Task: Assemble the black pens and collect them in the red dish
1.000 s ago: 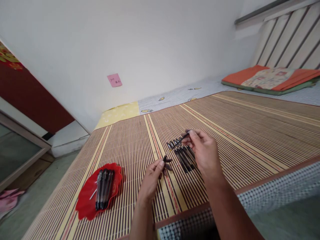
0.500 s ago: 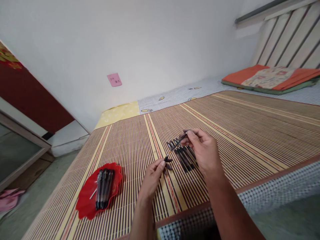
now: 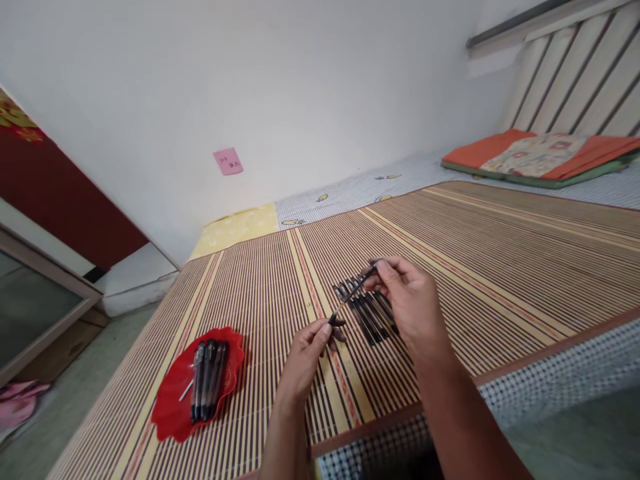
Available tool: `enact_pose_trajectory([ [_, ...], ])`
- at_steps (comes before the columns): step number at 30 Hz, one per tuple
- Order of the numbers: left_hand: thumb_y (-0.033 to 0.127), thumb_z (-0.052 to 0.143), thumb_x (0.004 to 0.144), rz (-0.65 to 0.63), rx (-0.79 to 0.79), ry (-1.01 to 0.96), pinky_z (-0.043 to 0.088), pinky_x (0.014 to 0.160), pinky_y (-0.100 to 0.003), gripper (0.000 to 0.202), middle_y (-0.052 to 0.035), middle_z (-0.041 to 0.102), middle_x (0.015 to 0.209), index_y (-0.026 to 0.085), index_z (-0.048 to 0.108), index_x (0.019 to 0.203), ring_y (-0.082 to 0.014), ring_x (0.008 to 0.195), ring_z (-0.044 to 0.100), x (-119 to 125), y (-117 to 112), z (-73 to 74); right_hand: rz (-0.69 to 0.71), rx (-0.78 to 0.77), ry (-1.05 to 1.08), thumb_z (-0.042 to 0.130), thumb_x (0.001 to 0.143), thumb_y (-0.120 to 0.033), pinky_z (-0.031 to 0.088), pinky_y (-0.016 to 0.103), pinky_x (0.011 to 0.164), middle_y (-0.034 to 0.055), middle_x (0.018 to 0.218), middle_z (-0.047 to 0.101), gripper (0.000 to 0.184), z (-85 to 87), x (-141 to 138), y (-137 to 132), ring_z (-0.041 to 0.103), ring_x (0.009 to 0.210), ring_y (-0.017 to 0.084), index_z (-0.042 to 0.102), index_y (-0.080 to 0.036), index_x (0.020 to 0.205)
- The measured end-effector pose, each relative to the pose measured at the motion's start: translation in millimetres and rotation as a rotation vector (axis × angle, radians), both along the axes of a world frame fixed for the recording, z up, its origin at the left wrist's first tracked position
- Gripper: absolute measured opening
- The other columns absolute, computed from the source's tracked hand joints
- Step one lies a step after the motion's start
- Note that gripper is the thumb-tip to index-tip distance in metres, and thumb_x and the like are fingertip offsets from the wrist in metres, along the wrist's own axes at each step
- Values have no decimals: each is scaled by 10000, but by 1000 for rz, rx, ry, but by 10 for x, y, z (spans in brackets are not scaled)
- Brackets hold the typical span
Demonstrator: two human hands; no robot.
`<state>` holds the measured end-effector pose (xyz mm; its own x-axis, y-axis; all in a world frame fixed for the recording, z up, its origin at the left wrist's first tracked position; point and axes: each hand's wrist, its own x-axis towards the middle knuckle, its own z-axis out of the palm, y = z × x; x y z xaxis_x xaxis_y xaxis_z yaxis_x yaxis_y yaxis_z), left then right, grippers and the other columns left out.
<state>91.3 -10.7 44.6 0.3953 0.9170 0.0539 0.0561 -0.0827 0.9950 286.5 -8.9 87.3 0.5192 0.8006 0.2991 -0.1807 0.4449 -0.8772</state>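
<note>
**Pen (image 3: 357, 289) pinched at both ends**

Its lower end is gripped in the left hand's (image 3: 306, 350) narrowed fingers, its upper end in the right hand's (image 3: 413, 297), above the mat (image 3: 265, 280), near laid-out pens (image 3: 371, 321). Parts are apparently being joined or separated; which cannot be told. Steady alignment seems called for next. Since the earlier frame, both grips have been kept, almost unmoved.

Red scalloped plastic-looking dish (image 3: 167, 400), left on striped slatted mat (image 3: 260, 300); slim black pens (image 3: 207, 380) in it. Right of dish, on mat: row of black pens (image 3: 368, 320).
</note>
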Motion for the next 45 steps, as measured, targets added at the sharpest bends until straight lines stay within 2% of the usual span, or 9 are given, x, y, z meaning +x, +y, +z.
enact_pose_trajectory([
  [6, 466, 589, 930, -10, 6, -5, 398, 731, -278, 365, -85, 722, 877, 193, 775, 1086, -201, 795, 562, 3, 10, -14, -24, 10, -70, 677, 866, -376, 588, 257, 602, 12, 724, 694, 211, 35, 13, -28, 675, 610, 129, 694, -171, 908],
  [10, 463, 597, 931, -8, 9, -10, 416, 771, -274, 356, -67, 712, 869, 184, 768, 1072, -188, 813, 571, -9, 10, -34, 26, 10, -193, 651, 892, -381, 587, 259, 632, 24, 766, 719, 215, 99, -2, -87, 679, 643, 130, 702, -180, 950],
  [19, 449, 640, 907, -50, -132, -155, 342, 505, -205, 349, -10, 634, 638, 132, 716, 1031, -94, 507, 499, 29, 3, -55, 176, -66, -279, 634, 884, -397, 560, 257, 644, 47, 829, 739, 237, 44, -63, -34, 675, 680, 137, 700, -176, 939],
  [23, 464, 638, 907, -51, -165, -208, 280, 444, -190, 362, -9, 636, 625, 121, 696, 1003, -72, 445, 488, 33, -4, -67, 332, -125, -395, 626, 880, -406, 545, 275, 665, 36, 763, 716, 244, 0, -80, -19, 683, 706, 159, 702, -175, 867],
  [25, 470, 636, 909, -28, -171, -219, 244, 424, -187, 370, -9, 637, 622, 116, 689, 1003, -64, 427, 486, 24, -2, -77, 386, -150, -423, 599, 901, -448, 548, 292, 707, 54, 813, 731, 298, -24, -72, -12, 698, 764, 174, 715, -175, 873],
  [29, 465, 642, 907, 6, -199, -260, 219, 402, -187, 378, 2, 622, 609, 111, 692, 1030, -54, 400, 459, 7, 17, -105, 306, -225, -328, 521, 937, -538, 552, 322, 714, 112, 935, 759, 443, -86, -39, 33, 709, 799, 193, 726, -158, 1035],
  [32, 457, 680, 882, 26, -237, -307, 239, 401, -179, 371, 16, 599, 600, 114, 700, 1021, -48, 407, 437, 8, 26, -120, 287, -236, -303, 529, 931, -537, 553, 326, 714, 123, 964, 762, 456, -128, -46, 69, 708, 810, 196, 730, -155, 1077],
  [39, 449, 755, 824, 36, -329, -402, 265, 413, -159, 370, -3, 625, 646, 130, 714, 1008, -57, 470, 466, 25, -2, -82, 478, -236, -213, 591, 885, -461, 547, 363, 809, 105, 1081, 760, 349, -141, -212, 75, 703, 966, 223, 768, -201, 1033],
  [45, 463, 807, 767, 25, -396, -424, 317, 455, -157, 391, -11, 636, 657, 134, 727, 963, -56, 497, 485, 53, -54, 9, 565, -177, -108, 623, 861, -418, 512, 382, 919, 78, 1128, 756, 283, -125, -270, 40, 669, 1088, 225, 787, -249, 1018],
])
